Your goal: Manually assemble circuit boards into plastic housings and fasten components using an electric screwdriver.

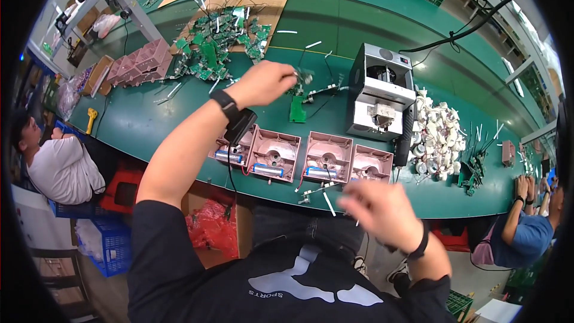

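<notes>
My left hand (268,82) reaches over the bench, fingers curled together at a small circuit board assembly (304,80); what lies inside the pinch cannot be made out. Just below it lies a green circuit board (298,109) with wires. Smeared by motion, my right hand (382,212) hovers at the bench's near edge, beside the rightmost pink plastic housing (372,160). Other pink housings (274,151) stand in the row, several with blue cylindrical batteries (268,170) inside. A small wired part (314,193) and a white strip (329,203) lie in front of them.
A grey and white machine (382,93) stands right of centre, with a black electric screwdriver (406,137) beside it. White parts (439,134) are heaped to its right. Circuit boards (209,48) pile up at the back left, near stacked pink housings (140,64). People sit at both sides.
</notes>
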Action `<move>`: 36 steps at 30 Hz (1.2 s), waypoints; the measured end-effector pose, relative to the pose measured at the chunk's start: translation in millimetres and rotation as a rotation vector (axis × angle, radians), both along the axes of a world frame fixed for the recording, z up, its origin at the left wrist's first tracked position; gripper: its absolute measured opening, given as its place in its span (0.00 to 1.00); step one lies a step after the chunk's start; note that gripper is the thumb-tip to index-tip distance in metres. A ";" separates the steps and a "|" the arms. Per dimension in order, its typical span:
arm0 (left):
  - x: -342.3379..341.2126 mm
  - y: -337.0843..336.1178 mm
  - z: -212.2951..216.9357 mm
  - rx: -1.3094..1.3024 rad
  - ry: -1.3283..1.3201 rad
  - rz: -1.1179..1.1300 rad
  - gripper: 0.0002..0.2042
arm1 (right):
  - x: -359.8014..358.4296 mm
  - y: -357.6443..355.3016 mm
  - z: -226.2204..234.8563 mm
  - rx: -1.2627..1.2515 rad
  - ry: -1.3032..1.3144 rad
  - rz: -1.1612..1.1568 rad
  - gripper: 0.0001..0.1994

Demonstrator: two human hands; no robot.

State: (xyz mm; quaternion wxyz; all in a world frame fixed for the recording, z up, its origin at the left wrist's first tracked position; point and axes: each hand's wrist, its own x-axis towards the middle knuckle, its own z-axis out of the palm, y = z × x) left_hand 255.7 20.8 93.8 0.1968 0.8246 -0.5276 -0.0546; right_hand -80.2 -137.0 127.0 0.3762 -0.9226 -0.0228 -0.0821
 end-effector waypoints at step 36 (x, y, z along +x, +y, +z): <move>-111.6 111.2 -29.7 -0.130 -0.092 -0.105 0.47 | 66.6 69.9 -4.6 0.962 0.001 -0.107 0.19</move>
